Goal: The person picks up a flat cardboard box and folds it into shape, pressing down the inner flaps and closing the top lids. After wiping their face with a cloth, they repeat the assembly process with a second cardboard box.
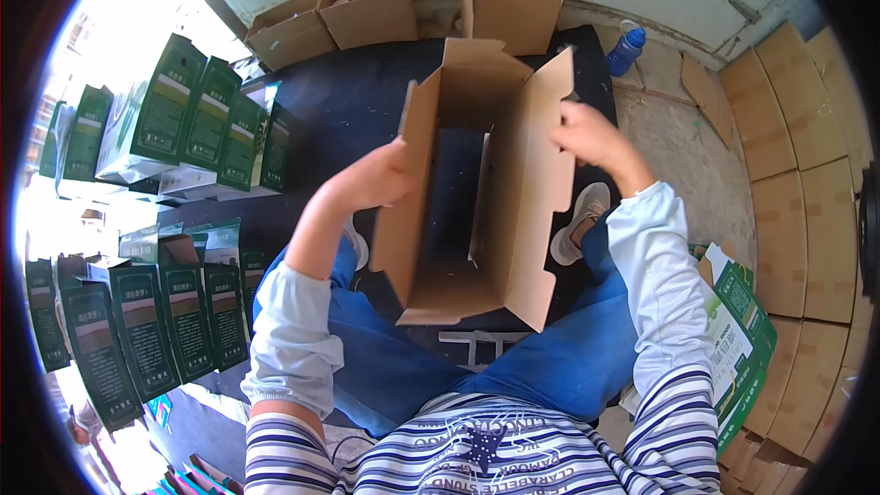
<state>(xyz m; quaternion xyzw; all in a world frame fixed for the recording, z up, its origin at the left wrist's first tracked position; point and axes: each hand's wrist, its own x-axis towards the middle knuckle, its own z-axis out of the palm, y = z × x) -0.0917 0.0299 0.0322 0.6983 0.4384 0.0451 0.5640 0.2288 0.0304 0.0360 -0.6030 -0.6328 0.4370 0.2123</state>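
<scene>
Between my knees, an unfolded cardboard box (532, 192) is held up, its flaps spread and its middle open right through to the dark surface below. My left hand (371, 176) is closed on the box's left wall, fingers wrapped over the edge. On the opposite side, my right hand (591, 135) is curled at the edge of the right wall and grips it. Both walls stand apart, so the box has a squared, tube-like shape. The inner faces are plain brown.
Green printed cartons (188, 110) stand in rows at the left, with more green cartons (147, 321) nearer. Open brown boxes (371, 14) line the back wall. A blue bottle (626, 50) stands back right. Stacked brown cartons (779, 220) and flat green cardboard (733, 339) are at right.
</scene>
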